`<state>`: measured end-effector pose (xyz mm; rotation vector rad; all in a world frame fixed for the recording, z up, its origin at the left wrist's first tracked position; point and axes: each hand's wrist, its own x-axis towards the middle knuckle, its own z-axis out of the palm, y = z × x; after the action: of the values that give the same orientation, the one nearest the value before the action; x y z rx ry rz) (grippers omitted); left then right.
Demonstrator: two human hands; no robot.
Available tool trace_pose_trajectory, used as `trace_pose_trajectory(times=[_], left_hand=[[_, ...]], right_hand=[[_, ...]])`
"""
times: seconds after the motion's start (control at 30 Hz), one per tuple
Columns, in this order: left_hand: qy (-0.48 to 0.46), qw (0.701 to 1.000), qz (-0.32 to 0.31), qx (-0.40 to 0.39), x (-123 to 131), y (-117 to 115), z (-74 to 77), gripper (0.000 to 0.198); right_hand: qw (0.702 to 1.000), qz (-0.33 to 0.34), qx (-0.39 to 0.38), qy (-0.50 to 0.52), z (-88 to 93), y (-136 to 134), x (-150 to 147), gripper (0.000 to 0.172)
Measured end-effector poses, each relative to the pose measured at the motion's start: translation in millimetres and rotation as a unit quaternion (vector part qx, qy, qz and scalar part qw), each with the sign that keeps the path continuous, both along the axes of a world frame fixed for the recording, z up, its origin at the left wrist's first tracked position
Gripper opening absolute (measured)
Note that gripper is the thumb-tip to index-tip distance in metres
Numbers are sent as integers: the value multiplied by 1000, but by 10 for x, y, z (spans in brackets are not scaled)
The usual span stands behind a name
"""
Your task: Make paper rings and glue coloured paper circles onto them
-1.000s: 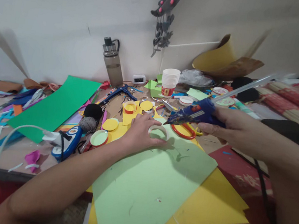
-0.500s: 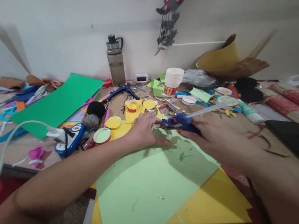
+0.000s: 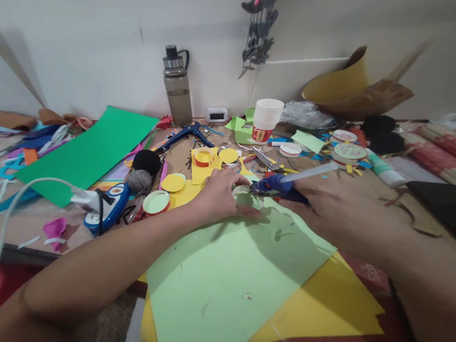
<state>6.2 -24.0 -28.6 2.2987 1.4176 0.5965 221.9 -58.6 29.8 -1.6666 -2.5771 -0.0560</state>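
Observation:
My left hand [image 3: 220, 197] rests on the light green paper sheet [image 3: 219, 284], its thumb and fingers closed around a small white ring [image 3: 247, 197] that looks like a cut paper-cup rim. In my right hand [image 3: 329, 206] is a blue hot glue gun [image 3: 274, 186], with a long translucent glue stick [image 3: 311, 172] sticking out of its back. The gun's nozzle end is close to the ring; whether they touch I cannot tell. Yellow paper [image 3: 327, 309] lies under the green sheet. Left of my hand sit a cup rim lined in green [image 3: 156, 202] and a yellow paper disc [image 3: 173, 182].
Behind stand a stack of paper cups [image 3: 266, 121], a water bottle [image 3: 178, 92] and a small digital clock [image 3: 217, 114]. A second glue gun [image 3: 188, 135] and scissors [image 3: 265, 158] lie among scraps. A white cable [image 3: 3, 240] runs to a blue power strip [image 3: 107, 210] at left.
The glue gun has shifted slightly, its nozzle end staying close to the ring. My left hand keeps its hold on the ring. The camera view has moved a little.

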Motion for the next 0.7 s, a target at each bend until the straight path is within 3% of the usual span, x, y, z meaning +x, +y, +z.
trace_pose_trajectory(times=[0.3, 0.5, 0.7], left_hand=[[-11, 1000, 3, 3, 0, 11, -7, 63], [-21, 1000, -3, -6, -13, 16, -19, 60], [-17, 1000, -3, -13, -19, 4, -2, 67]], right_hand=[[999, 3, 27, -17, -62, -17, -75, 24], [999, -4, 26, -18, -2, -14, -18, 24], [998, 32, 32, 37, 21, 54, 175, 41]])
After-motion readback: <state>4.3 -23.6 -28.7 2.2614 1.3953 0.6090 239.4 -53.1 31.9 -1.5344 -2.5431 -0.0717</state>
